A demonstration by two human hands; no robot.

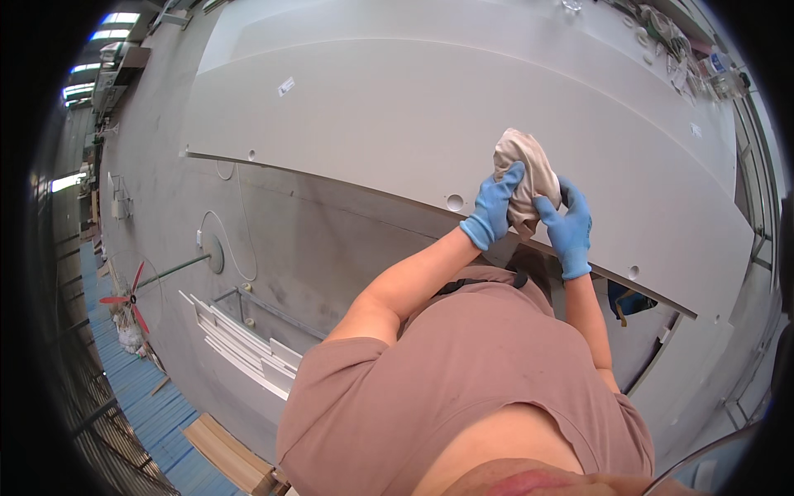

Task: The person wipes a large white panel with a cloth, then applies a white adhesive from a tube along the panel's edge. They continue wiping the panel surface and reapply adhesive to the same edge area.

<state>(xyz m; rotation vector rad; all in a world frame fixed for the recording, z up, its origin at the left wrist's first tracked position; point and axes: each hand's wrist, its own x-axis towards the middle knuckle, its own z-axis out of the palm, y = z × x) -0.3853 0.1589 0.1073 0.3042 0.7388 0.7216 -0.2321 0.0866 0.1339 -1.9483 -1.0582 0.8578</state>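
Rag (pixel 523 169), right of centre on the grey panel (pixel 372 107): soft, light, crumpled, likely easy to bunch; left hand (pixel 495 207) and right hand (pixel 569 225), gloved, fingers curled, pinching its folds.

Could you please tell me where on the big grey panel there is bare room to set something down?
The large grey flat panel is bare left of the crumpled beige cloth, which the blue-gloved left hand and right hand grip, out toward the small white sticker. It is crowded only at the far right corner, among small cluttered items.
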